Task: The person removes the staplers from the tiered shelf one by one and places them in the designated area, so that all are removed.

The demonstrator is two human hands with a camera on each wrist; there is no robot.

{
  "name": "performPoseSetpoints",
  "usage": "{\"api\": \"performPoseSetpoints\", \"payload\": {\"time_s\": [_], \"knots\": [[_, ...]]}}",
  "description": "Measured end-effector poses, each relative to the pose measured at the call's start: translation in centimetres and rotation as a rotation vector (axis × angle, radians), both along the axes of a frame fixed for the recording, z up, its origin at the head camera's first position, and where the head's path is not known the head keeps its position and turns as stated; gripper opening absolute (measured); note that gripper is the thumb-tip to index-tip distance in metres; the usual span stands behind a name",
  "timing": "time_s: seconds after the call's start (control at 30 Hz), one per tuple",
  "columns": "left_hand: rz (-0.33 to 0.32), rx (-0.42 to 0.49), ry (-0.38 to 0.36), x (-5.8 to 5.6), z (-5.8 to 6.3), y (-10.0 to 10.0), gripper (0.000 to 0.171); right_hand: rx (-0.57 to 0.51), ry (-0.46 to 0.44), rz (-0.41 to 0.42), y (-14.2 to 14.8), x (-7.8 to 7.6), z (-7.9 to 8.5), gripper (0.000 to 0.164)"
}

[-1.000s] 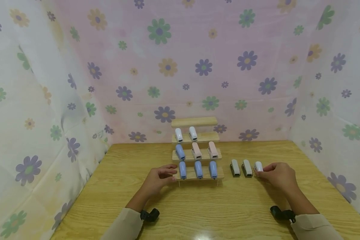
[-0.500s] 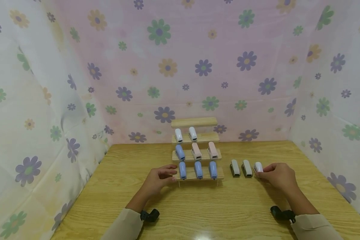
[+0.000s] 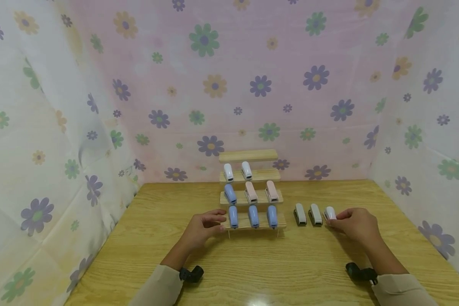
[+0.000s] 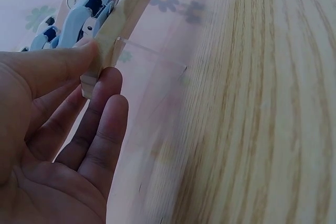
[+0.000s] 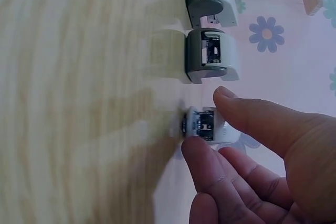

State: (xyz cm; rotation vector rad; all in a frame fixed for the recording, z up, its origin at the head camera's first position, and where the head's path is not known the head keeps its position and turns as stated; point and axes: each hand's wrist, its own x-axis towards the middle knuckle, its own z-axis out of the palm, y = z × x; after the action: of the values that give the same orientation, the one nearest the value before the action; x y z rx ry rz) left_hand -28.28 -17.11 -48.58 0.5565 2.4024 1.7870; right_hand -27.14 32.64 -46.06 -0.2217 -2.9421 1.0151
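Note:
At the right, my right hand (image 3: 357,225) pinches a small white stapler (image 3: 330,211) between thumb and fingers, low over the table. In the right wrist view this stapler (image 5: 205,124) shows its dark front end to the camera. Two pale staplers with grey bases, a left one (image 3: 300,213) and a right one (image 3: 315,213), stand in line beside it. My left hand (image 3: 200,229) grips the left end of the lowest step of a wooden tiered stand (image 3: 248,156). Its thumb lies over the step (image 4: 123,19), with fingers beneath.
Several blue staplers (image 3: 253,216) line the lowest step. One blue (image 3: 230,194) and two pink staplers (image 3: 271,191) fill the step above, and two white staplers (image 3: 246,170) stand higher up. Flowered cloth (image 3: 229,85) walls the wooden table (image 3: 252,267) at back and sides.

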Motion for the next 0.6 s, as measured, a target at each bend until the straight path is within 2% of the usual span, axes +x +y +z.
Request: {"api": "performPoseSetpoints", "payload": {"time_s": [0.33,0.6], "knots": [[-0.001,-0.007,0.01,-0.1,0.0,0.0,0.028,0.005,0.009,0.024,0.0,0.1,1.0,0.068],[0.006,-0.02,0.002,-0.2,-0.1,0.0,0.029,0.007,0.099,0.046,-1.5,0.0,2.6,0.072]]}}
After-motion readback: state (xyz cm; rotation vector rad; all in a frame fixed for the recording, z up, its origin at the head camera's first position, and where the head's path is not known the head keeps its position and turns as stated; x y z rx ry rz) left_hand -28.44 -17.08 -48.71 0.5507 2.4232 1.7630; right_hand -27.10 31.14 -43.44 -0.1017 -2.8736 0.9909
